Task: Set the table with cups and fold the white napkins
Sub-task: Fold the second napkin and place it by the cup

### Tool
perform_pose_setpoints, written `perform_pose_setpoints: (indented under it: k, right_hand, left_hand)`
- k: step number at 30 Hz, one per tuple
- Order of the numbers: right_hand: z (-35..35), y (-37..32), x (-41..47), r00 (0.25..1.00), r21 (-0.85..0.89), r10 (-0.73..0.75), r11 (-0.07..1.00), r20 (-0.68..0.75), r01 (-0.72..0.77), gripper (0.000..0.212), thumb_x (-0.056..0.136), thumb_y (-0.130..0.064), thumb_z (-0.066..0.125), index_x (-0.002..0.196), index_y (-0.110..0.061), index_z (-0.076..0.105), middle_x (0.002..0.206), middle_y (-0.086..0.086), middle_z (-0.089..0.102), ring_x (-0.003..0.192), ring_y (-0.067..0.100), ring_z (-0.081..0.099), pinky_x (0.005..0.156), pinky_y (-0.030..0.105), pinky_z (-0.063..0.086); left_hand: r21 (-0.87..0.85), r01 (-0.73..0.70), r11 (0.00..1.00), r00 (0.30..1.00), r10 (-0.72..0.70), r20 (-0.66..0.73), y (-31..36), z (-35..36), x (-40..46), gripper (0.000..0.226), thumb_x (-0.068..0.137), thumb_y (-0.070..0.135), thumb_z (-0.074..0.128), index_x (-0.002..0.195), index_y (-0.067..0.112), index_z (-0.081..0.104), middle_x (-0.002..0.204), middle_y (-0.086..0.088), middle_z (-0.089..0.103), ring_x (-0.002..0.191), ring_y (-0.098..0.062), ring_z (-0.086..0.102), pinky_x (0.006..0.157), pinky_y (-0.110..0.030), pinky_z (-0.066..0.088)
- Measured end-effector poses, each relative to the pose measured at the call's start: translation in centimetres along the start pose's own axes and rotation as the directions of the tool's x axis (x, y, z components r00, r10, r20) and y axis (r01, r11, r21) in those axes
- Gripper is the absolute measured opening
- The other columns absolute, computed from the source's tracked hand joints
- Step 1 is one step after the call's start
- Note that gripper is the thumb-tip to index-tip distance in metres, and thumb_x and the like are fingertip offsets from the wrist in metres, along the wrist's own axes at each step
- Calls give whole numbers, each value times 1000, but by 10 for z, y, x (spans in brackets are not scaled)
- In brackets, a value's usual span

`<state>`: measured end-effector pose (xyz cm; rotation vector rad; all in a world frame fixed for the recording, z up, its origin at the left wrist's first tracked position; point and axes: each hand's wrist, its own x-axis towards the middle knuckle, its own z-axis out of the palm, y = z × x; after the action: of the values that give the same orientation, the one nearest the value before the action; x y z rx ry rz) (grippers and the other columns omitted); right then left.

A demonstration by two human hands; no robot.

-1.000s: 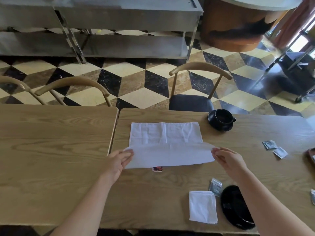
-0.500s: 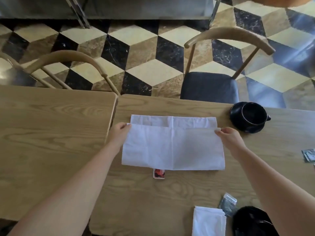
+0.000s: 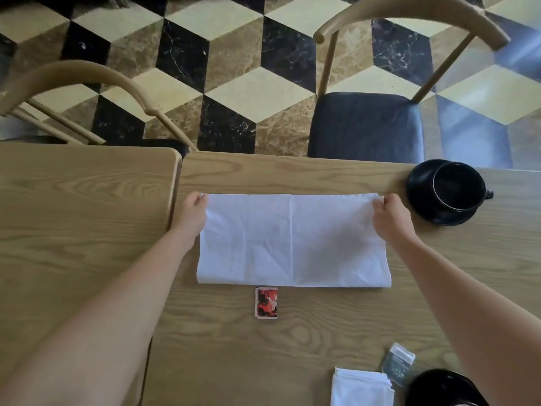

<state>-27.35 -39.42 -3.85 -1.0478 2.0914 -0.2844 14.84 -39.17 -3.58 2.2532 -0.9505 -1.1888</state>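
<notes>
Pinching far corners, left hand (image 3: 191,210) and right hand (image 3: 390,213) hold napkin (image 3: 292,241) lengthwise left-right.

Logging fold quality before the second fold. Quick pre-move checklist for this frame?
1. Napkin folded in half, fold at the near edge: ok.
2. Far edges aligned: ok as far as visible; the corners sit under the fingers.
3. Left hand pinches the far left corner: ok.
4. Right hand pinches the far right corner: ok.
5. Cup on its saucer clear of the napkin: ok, but close to the right hand.
6. Red card clear of the napkin: ok, just beyond the near edge.
</notes>
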Motion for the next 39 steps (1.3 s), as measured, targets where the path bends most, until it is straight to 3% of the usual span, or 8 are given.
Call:
perform_pose_setpoints:
  k: [14,20,22,25,27,31,35,39]
  right_hand:
    - [-1,-3,10,1000,-79,-4,997,21,6,30,98,-35,38,86,-10,49,86,7,57,72,26,51,53,30,33]
    - [-23,-18,-26,971,-266,-130,961,-201,73,31,94,-40,50,98,-9,48,90,4,58,78,30,54,67,36,39]
    - [-6,-19,-57,966,-200,-214,962,-146,183,21,93,-33,54,103,-14,53,90,-2,59,77,22,53,67,33,39]
    - [45,-21,-112,963,-49,-200,976,181,212,15,93,-24,56,107,-20,59,84,-11,63,74,14,60,65,29,44]
    - [77,-21,-142,911,7,-217,973,350,229,21,92,-17,53,111,-16,61,86,-7,65,78,17,63,71,31,50]
    - [111,-13,-170,878,81,-218,976,427,203,25,91,-13,47,110,-16,63,95,-3,72,88,16,68,80,35,56]
    - [112,5,-167,901,86,-218,976,375,200,24,93,-8,49,105,-16,68,95,-7,70,86,8,65,76,19,49]
    - [83,32,-150,942,59,-171,985,288,161,22,86,-4,54,88,-21,67,78,-10,67,72,7,62,64,19,43]
  left_hand:
    - [189,49,981,998,-41,-49,2,10,18,32,96,45,49,72,24,49,70,3,51,73,-23,50,62,-33,37]
    - [391,-70,918,951,180,-253,14,-11,-38,27,94,42,48,89,15,51,80,-4,63,69,-29,61,65,-43,52]
    - [351,-183,918,962,241,-130,9,4,-74,21,96,37,49,87,18,53,76,0,62,65,-21,59,57,-36,47]
    - [252,-329,910,928,262,265,-4,50,-128,20,98,30,51,79,26,54,68,7,60,57,-3,52,54,-24,40]
    - [217,-382,898,881,283,378,-13,77,-148,25,98,24,49,73,25,52,60,8,53,52,-4,46,51,-17,36]
    - [186,-356,916,883,264,387,-25,101,-153,23,95,19,49,73,27,54,64,11,55,56,0,50,54,-14,36]
    - [244,-327,913,889,210,407,-37,98,-148,20,94,18,52,75,21,57,64,8,56,53,-1,49,53,-15,38]
    - [266,-169,949,972,116,205,-47,74,-133,17,90,20,55,74,16,60,65,4,61,58,-9,51,55,-27,41]
